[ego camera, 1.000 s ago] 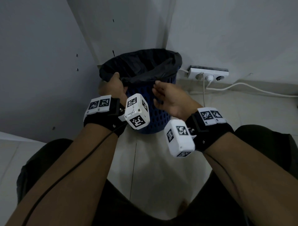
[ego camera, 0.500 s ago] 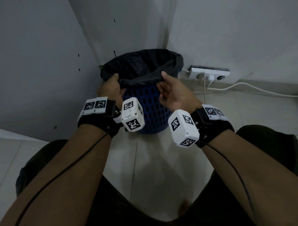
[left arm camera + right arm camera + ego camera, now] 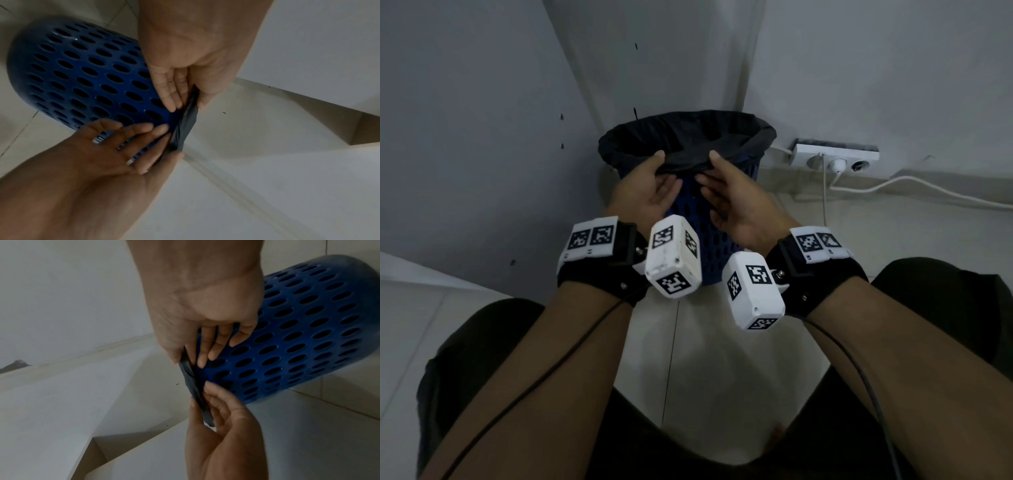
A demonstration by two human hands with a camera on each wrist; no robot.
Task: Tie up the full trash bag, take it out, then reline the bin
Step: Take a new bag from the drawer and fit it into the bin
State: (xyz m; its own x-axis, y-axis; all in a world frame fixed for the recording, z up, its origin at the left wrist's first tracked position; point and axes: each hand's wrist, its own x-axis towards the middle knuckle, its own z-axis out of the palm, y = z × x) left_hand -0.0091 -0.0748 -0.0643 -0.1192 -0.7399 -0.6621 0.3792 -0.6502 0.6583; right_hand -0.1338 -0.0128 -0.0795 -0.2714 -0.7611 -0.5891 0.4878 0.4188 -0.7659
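A blue perforated bin (image 3: 722, 240) stands in the corner, lined with a black trash bag (image 3: 688, 137) whose top is folded over the rim. My left hand (image 3: 666, 169) and right hand (image 3: 709, 169) pinch the bag's near edge at the front rim, thumbs on top and fingers underneath, a few centimetres apart. In the left wrist view the left hand (image 3: 185, 100) and right hand (image 3: 164, 138) hold a bunched strip of bag (image 3: 185, 126) against the bin (image 3: 82, 78). The right wrist view shows the same strip (image 3: 195, 386) by the bin (image 3: 308, 337). The bag's contents are hidden.
A white power strip (image 3: 835, 157) with a plug and a white cable (image 3: 928, 188) lies on the floor right of the bin. Walls close in behind it, and a grey panel (image 3: 482, 137) stands on its left. My knees frame the tiled floor (image 3: 688, 359).
The right hand reached up and took hold of the bag's near edge. Both hands then slid toward each other along the front rim, bunching the edge between them.
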